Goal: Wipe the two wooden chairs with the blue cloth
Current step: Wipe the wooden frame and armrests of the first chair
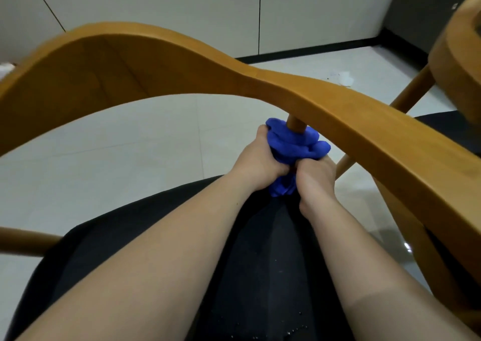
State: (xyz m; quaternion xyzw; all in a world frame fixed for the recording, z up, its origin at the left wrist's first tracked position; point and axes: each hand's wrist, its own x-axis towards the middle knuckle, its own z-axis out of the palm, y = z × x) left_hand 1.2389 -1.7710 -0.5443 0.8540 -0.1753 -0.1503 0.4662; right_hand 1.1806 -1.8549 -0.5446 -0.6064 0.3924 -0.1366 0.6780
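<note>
A wooden chair (156,62) fills the view, its curved backrest and armrest arching above my arms and its black seat cushion (260,262) below them. The blue cloth (294,145) is bunched around a round wooden post (294,125) under the armrest. My left hand (257,161) grips the cloth from the left. My right hand (315,179) grips it from the right, touching the left hand. A second wooden chair (453,54) shows at the right edge, blurred.
Pale tiled floor (130,145) lies beyond the seat, with a white wall (182,7) and a dark skirting strip (312,51) behind. A small patch of debris (343,78) lies on the floor near the second chair's leg (413,90).
</note>
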